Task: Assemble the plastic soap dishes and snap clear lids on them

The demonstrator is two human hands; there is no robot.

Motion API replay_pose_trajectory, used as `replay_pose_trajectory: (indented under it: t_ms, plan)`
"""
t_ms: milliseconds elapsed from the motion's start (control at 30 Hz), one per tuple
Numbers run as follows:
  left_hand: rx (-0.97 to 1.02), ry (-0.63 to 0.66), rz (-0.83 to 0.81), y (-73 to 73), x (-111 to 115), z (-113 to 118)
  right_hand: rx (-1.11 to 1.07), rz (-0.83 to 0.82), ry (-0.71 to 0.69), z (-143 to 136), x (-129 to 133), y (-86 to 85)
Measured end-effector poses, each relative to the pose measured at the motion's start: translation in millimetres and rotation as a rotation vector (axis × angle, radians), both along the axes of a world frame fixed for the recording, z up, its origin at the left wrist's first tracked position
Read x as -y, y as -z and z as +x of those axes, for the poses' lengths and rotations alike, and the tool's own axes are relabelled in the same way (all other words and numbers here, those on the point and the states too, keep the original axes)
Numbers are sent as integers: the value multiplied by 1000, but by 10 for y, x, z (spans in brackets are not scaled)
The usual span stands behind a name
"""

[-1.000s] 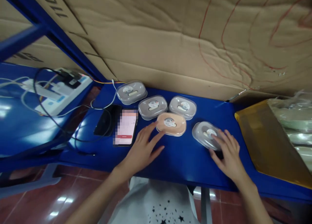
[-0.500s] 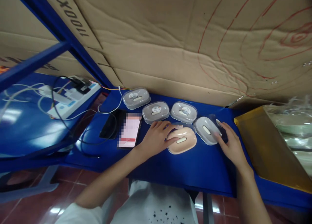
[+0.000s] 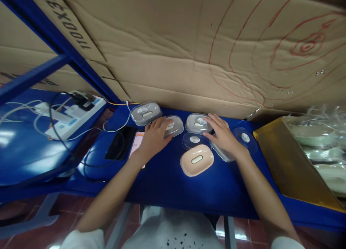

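Note:
Several oval lidded boxes lie on the blue table (image 3: 167, 184). My left hand (image 3: 154, 138) curls over the middle grey box (image 3: 174, 125) in the back row. My right hand (image 3: 223, 136) is spread, fingertips touching the right edge of another grey box (image 3: 197, 122), its palm over a lidless grey box (image 3: 222, 153). A peach box (image 3: 196, 160) lies lidless in front, with a clear lid (image 3: 193, 140) just behind it. A second clear lid (image 3: 245, 137) lies right of my right hand. A third lidded grey box (image 3: 146, 113) sits far left.
A lit phone (image 3: 136, 145) and a black phone (image 3: 119, 143) lie left of my left hand, with cables and a power strip (image 3: 77, 110) beyond. A yellow bin (image 3: 293, 166) with bagged items (image 3: 316, 137) stands at right. A cardboard wall (image 3: 189, 43) backs the table.
The lids came off the peach box and the right grey box and now lie on the table. My left hand moved back to the middle grey box, my right hand left toward another.

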State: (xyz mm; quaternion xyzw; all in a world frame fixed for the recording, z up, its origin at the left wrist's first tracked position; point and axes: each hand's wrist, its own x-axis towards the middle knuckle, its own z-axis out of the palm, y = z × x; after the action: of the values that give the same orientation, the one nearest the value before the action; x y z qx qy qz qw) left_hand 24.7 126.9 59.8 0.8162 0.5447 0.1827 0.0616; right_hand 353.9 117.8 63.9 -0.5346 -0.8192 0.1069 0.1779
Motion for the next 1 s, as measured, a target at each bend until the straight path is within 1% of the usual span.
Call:
replay_pose_trajectory:
  t_ms: [67,100,167,267,333,433,500,567,667,733,800,867,933,1000]
  plan:
    - [9,6,-22,-17,-51,-9,-4,-58,-23,8,-232,-18]
    - [10,16,-25,-21,-61,2,-9,-70,-37,21,-308,-28]
    - [11,41,-38,-14,-72,38,-22,-84,-50,58,-380,-45]
    - [3,46,-36,22,-92,97,-23,-105,-28,127,-356,-50]
    - [-7,21,-18,37,-110,121,-5,-107,4,167,-312,-36]
    - [-30,-34,21,5,-148,97,43,-83,59,204,-262,-18]
    - [-50,-80,47,-45,-207,21,74,-54,86,198,-239,-24]
    - [-76,-138,63,-94,-310,-107,91,-30,80,161,-213,-41]
    - [-123,-213,49,-128,-515,-349,96,-26,12,71,-161,-59]
    - [-147,-228,21,-125,-629,-489,98,-35,-27,19,-129,-58]
    - [-158,-221,6,-113,-688,-576,100,-42,-36,-8,-107,-51]
    - [-152,-192,6,-101,-692,-598,102,-47,-29,-10,-99,-48]
    - [-131,-138,12,-89,-665,-559,106,-52,-21,-2,-100,-54]
    - [-101,-65,16,-74,-635,-467,112,-55,-15,-3,-106,-66]
